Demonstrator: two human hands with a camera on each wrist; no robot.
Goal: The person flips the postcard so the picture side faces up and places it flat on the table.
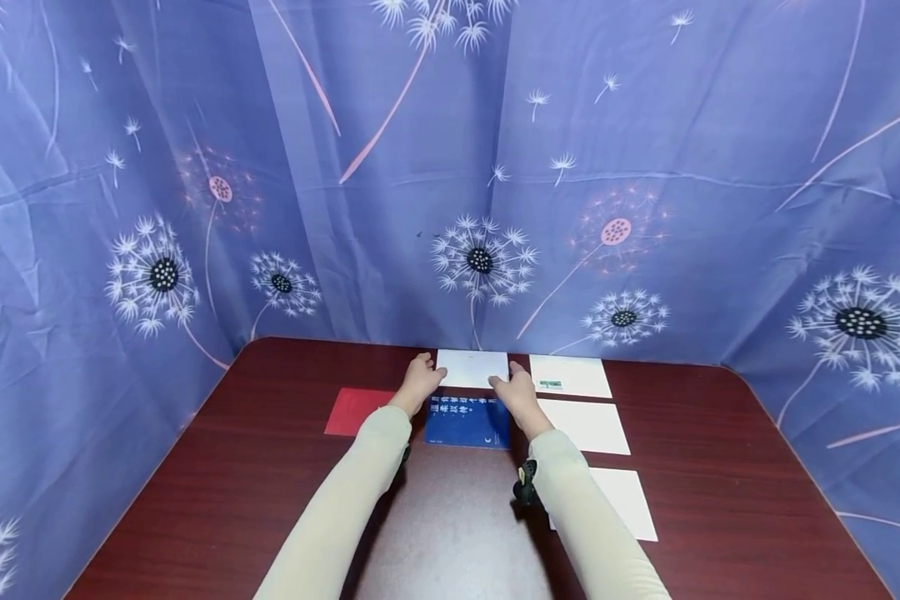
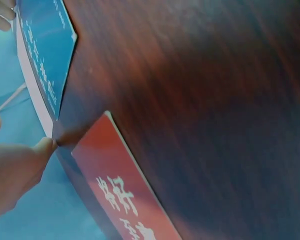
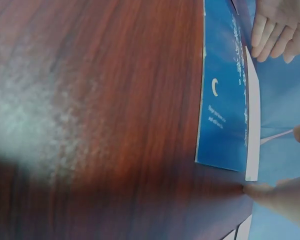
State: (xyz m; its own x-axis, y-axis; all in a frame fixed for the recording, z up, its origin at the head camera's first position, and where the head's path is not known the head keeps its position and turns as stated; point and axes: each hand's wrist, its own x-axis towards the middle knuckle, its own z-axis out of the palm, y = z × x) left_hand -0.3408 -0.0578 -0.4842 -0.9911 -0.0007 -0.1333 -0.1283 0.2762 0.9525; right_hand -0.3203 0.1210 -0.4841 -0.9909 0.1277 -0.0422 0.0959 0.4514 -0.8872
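A white card [image 1: 472,367] lies at the back edge of the table, between my two hands. At its left end is my left hand [image 1: 420,382], with the thumb tip right at the card's corner in the left wrist view. My right hand [image 1: 517,392] is at the opposite end, its thumb beside the card's edge. Neither hand's fingers are curled round the card. Just in front of it lies a blue card [image 1: 461,429] with white writing and a small crescent moon. Left of that, a red card [image 1: 354,410] with white writing is partly covered by my left arm.
Three white cards form a column on the right: one with a small picture [image 1: 573,377] at the back, another [image 1: 588,427] in the middle, and one [image 1: 626,504] partly behind my right sleeve. A blue dandelion-patterned curtain [image 1: 390,250] hangs behind the dark wooden table [image 1: 720,483].
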